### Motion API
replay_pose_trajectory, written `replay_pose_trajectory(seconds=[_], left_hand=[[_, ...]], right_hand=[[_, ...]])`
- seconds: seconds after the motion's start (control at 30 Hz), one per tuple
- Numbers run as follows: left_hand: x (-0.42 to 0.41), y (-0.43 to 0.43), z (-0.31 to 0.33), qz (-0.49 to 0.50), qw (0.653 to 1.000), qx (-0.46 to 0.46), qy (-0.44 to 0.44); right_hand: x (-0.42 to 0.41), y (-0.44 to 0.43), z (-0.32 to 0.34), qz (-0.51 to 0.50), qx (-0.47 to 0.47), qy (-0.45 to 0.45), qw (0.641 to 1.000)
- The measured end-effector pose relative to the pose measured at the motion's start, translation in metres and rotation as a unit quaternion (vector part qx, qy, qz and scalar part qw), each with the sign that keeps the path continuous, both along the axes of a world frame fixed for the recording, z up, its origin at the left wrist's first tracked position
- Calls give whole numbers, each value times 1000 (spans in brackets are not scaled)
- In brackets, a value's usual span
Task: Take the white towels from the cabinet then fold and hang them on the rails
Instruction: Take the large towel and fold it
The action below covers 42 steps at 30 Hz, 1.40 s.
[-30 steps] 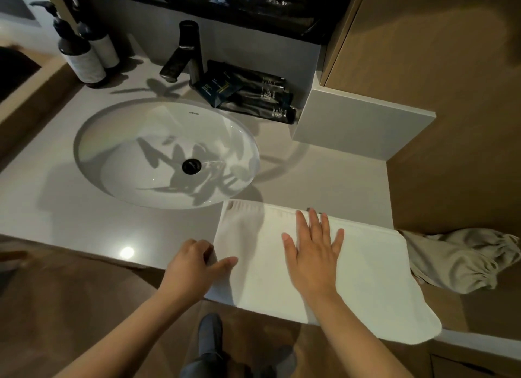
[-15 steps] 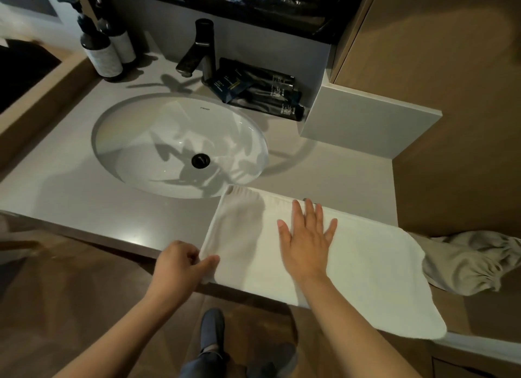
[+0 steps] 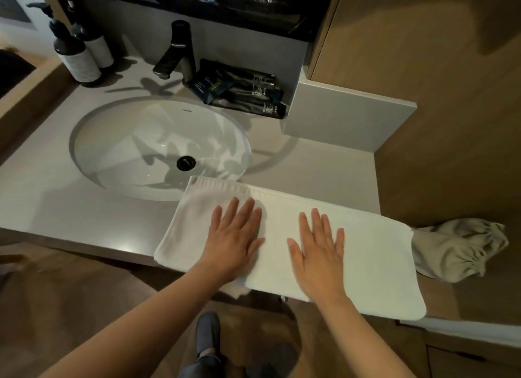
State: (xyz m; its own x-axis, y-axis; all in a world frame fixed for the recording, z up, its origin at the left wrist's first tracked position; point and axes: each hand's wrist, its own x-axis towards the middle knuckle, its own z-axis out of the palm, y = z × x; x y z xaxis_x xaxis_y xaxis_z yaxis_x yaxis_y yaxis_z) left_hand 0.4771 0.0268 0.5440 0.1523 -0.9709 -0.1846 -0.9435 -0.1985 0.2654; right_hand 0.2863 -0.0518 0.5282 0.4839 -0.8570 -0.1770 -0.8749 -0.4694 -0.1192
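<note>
Both hands — left hand [image 3: 235, 238], right hand [image 3: 317, 250] — flat on towel [image 3: 375, 253] overhanging counter [image 3: 56, 208] edge.

A pale grey bench [image 3: 50, 197] spans the view, with an oval white sink [image 3: 112, 152] at ten o'clock and a black tap [image 3: 180, 53] at twelve. Two dark pump bottles [image 3: 79, 58] stand at eleven. Brown wooden panelling [image 3: 423, 53] rises at two; a brown wood floor [image 3: 84, 307] lies at seven.

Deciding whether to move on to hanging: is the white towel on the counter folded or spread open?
Folded: the white towel is a narrow band, with a lower layer peeking out under the left hand.
</note>
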Motion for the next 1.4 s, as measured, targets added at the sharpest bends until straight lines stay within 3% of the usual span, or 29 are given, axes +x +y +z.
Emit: replay_pose_trajectory(seconds=[0.27,0.37,0.43,0.53,0.83,0.93,0.97,1.03,1.07,1.17,1.4], left_hand=[[-6,-6,-8,19,998,48,-42],[-21,-23,6,64,996,59,-1],[-41,-41,18,50,998,47,3],[-85,-70,32,-49,999,18,-9],[-198,-141,42,-213,977,3,-27],[-218,-161,33,-236,971,10,-20],[-222,-168,31,-240,970,19,-20],[-228,-179,28,-249,967,29,-33],[-230,-184,27,-253,966,33,-39],[-232,-196,24,-258,964,49,-51],[-233,-217,11,-268,956,64,-105]], right_hand=[[-96,-7,-5,-92,-28,-9,995],[-119,-5,3,-161,-6,-46,986],[-137,-5,9,-230,26,-112,966],[-163,-4,15,-306,46,-206,928],[-212,2,34,-433,103,-264,855],[-216,-1,26,-503,193,-360,762],[-216,-1,21,-514,204,-363,750],[-214,0,9,-489,216,-390,750],[-212,-1,4,-481,197,-372,769],[-205,-7,0,-493,147,-373,772],[-203,-12,-5,-524,184,-414,721]])
